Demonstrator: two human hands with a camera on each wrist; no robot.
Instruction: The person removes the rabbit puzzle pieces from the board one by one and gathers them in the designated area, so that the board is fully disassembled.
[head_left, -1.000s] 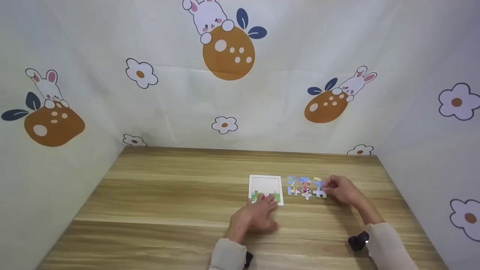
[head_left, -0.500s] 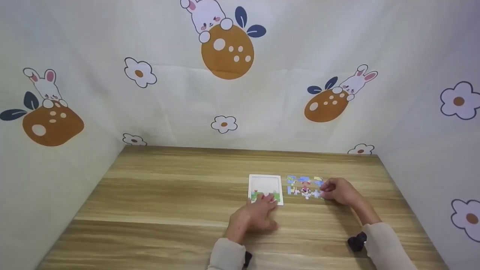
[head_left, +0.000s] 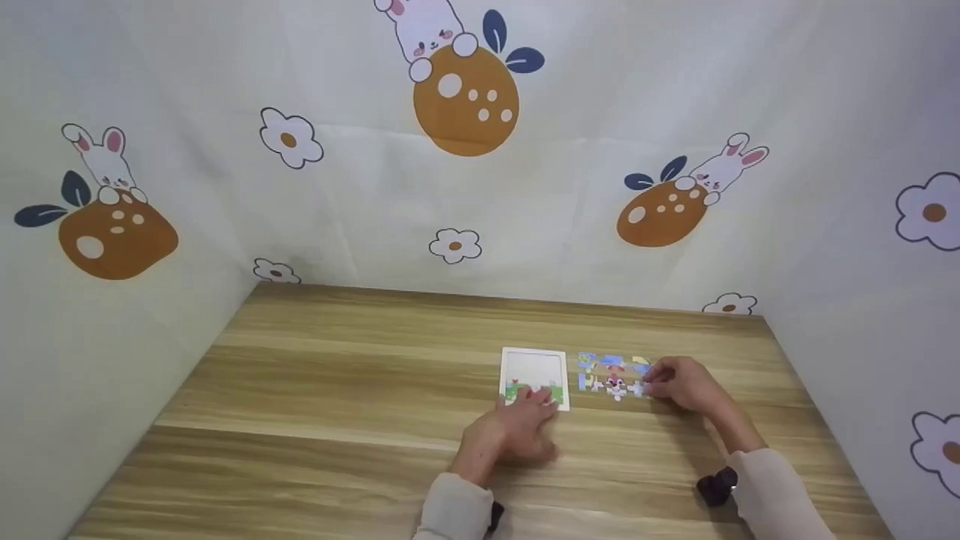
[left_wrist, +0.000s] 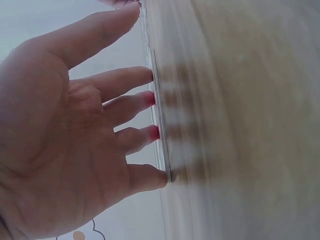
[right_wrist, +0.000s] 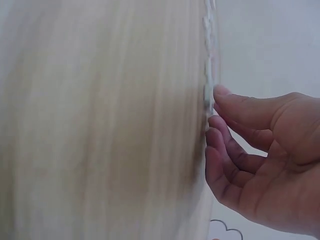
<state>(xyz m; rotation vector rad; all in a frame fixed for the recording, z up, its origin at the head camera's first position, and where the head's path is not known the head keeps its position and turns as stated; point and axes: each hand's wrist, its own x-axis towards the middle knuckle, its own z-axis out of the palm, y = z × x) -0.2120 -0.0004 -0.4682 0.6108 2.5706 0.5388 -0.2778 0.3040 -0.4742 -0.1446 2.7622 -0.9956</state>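
Observation:
A white-rimmed puzzle tray [head_left: 534,350] lies on the wooden table, its lower part filled with green picture pieces and its upper part bare white. The fingertips of my left hand [head_left: 514,431] press on its lower part, fingers extended and spread; in the left wrist view they meet the thin edge of the tray [left_wrist: 161,117]. Right of the tray lie several loose jigsaw pieces [head_left: 615,387] in blue, pink and white. At their right side my right hand [head_left: 686,386] pinches a pale blue jigsaw piece [head_left: 637,388] between thumb and fingers, partly hidden by them.
The wooden tabletop [head_left: 337,390] reaches back to a cream curtain [head_left: 360,202] printed with rabbits, oranges and flowers, which also closes off both sides. A dark wrist camera [head_left: 718,487] sits beside the right sleeve.
The right hand has shifted slightly down and left over the pale blue piece, covering more of it. The left hand stays on the tray. The head view has tilted a little.

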